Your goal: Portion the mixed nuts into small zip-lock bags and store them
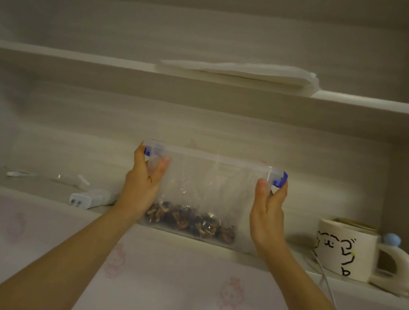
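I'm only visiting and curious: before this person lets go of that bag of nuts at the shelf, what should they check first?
1. Grip: left hand and right hand each pinch a top corner of the zip-lock bag: ok.
2. Zip closed along its whole length: cannot tell, the strip is blurred.
3. Nuts settled at the bag's bottom: ok.
4. Room on the shelf: the charger on the left and the mug on the right stand apart from the bag: ok.
5. Bag's bottom resting on the shelf: cannot tell.
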